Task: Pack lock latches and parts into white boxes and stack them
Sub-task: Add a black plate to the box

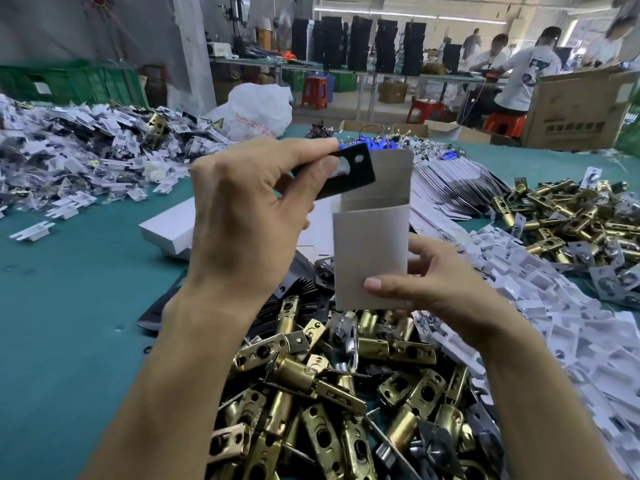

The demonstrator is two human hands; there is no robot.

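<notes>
My right hand [436,284] holds a small white box [370,244] upright at its lower end, top flap open and standing up. My left hand [242,220] pinches a flat black strike plate [353,174] with holes, tilted just above and left of the box's open mouth. Below both hands lies a heap of brass lock latches [329,393] on the teal table [69,323]. A closed white box [169,230] lies on the table behind my left hand.
Small bagged parts [86,147] are piled at the far left. Flat white box blanks [453,188] fan out to the right, with more brass latches [568,220] and white plastic inserts [571,323] beyond. Black plates [298,289] lie under the box. People work at benches behind.
</notes>
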